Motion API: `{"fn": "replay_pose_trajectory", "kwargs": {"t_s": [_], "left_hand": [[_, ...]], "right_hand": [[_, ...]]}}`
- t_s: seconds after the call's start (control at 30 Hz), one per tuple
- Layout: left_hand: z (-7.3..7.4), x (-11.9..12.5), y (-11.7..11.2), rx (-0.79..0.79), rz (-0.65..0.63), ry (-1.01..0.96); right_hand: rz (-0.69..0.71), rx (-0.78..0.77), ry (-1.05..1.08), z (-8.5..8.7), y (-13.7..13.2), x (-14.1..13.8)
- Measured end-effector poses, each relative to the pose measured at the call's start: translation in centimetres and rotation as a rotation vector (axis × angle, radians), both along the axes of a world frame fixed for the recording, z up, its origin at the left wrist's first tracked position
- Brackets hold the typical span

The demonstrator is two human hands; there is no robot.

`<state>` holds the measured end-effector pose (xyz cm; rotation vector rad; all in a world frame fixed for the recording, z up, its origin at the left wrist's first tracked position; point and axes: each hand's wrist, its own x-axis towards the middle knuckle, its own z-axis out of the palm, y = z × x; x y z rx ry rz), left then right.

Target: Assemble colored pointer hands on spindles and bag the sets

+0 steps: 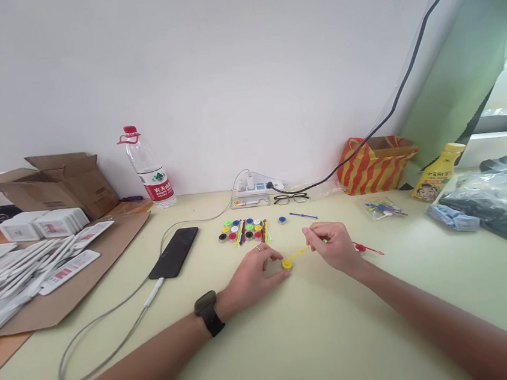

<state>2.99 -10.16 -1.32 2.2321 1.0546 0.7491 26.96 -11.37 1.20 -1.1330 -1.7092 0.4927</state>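
A small yellow disc (287, 264) on a clear base sits on the table, between the thumb and fingers of my left hand (258, 277). From the disc a thin yellow plastic strip (299, 253) runs up to the right. My right hand (332, 245) pinches the strip's far end. A bit of green shows beside the right fingers, mostly hidden. Partly behind that hand lie a red disc (360, 247) and a red strip (374, 250). Farther back are a blue disc (282, 219) and a blue strip (303, 215).
Several coloured discs (232, 236) and strips (265, 231) lie grouped behind my left hand. Glasses (290, 199) and a power strip (259, 184) are by the wall. A phone (174, 253) with its cable lies left; a bag of small parts (383, 208) lies right.
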Motion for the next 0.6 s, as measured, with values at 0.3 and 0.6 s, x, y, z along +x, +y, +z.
{"fn": "replay_pose_trajectory", "kwargs": {"t_s": [0.3, 0.6], "left_hand": [[0.4, 0.5, -0.5, 0.034, -0.068, 0.027], [0.4, 0.4, 0.1, -0.382, -0.133, -0.377]], "right_hand": [[0.113, -0.136, 0.298, -0.4, 0.6, 0.4], [0.31, -0.157, 0.377, 1.0, -1.3, -1.1]]}}
